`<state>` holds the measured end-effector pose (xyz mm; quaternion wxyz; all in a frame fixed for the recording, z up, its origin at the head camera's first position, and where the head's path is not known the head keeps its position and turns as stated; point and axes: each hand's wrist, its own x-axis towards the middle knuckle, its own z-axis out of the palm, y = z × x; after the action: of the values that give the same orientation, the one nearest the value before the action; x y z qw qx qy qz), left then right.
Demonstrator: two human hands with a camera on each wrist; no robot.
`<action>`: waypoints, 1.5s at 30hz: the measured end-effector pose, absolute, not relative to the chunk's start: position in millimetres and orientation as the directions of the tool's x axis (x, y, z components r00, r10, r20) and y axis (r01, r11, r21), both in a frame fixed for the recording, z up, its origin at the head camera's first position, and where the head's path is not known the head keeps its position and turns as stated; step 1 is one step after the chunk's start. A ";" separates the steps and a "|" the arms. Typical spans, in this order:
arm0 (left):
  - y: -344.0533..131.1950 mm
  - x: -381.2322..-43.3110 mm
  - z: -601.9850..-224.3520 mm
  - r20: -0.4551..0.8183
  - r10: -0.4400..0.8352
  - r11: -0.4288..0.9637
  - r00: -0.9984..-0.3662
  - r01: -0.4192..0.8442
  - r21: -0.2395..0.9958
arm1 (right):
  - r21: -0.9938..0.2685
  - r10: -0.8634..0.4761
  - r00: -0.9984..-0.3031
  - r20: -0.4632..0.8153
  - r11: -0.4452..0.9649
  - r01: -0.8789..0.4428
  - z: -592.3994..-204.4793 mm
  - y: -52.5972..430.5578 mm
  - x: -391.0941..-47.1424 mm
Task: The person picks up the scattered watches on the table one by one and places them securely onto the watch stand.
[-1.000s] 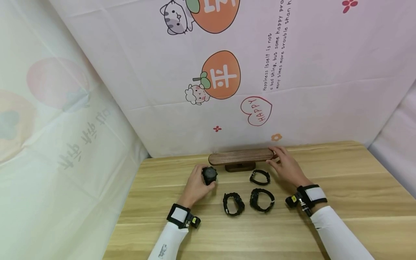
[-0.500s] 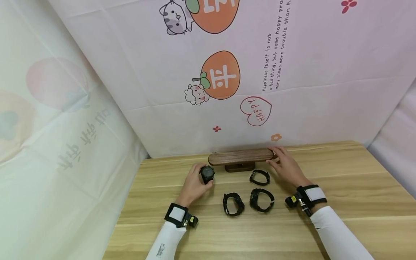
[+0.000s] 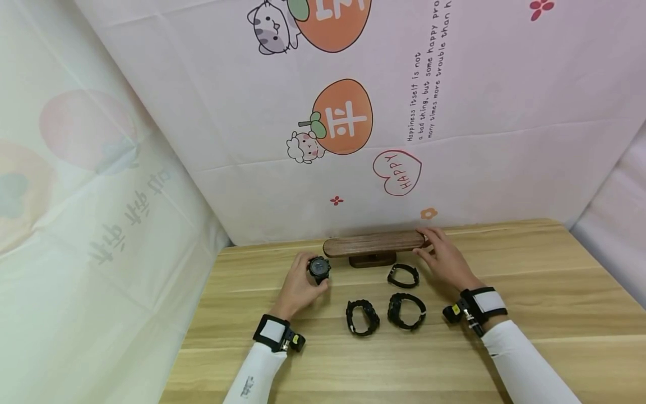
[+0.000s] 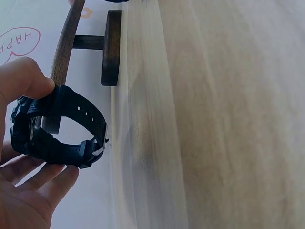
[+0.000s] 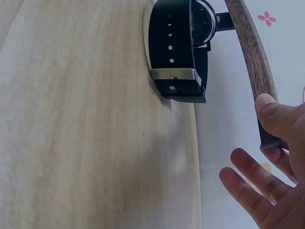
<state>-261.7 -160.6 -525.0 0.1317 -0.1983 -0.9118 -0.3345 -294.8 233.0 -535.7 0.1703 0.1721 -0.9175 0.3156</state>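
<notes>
A black wristwatch (image 3: 319,268) is held in my left hand (image 3: 299,287), off the left end of a dark wooden watch stand (image 3: 374,243). In the left wrist view its buckled strap (image 4: 82,110) forms a loop that overlaps the bar's end, with my thumb on one side and fingertips on the other. My right hand (image 3: 449,261) pinches the bar's right end between thumb and fingers; the remaining fingers are spread below it. Near the stand's foot lies a smaller black watch (image 3: 404,276), whose metal buckle (image 5: 175,74) shows large in the right wrist view.
Two more black watches lie on their sides on the wooden table (image 3: 353,370), one on the left (image 3: 362,318) and one on the right (image 3: 406,311). A printed white cloth (image 3: 282,196) hangs right behind the stand, and another cloth (image 3: 151,224) closes off the left side.
My left hand has shifted slightly left with the watch, away from the stand's end, and the dial now faces up more. My right hand and the stand have stayed put.
</notes>
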 end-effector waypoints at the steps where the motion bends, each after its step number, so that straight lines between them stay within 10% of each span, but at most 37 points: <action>1: -161.0 -262.1 -525.2 0.371 0.273 0.697 -0.887 0.449 0.560 | -0.522 -0.205 -0.884 0.421 0.742 -0.421 -536.0 233.1 -294.9; 45: -173.1 -289.7 -517.8 0.436 0.282 0.673 -0.854 0.501 0.545 | -0.522 -0.203 -0.880 0.430 0.739 -0.426 -536.2 232.9 -292.4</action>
<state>-289.7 -173.1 -517.8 0.1600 -0.2175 -0.9004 -0.3411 -292.4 232.9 -536.2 0.1753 0.1718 -0.9158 0.3179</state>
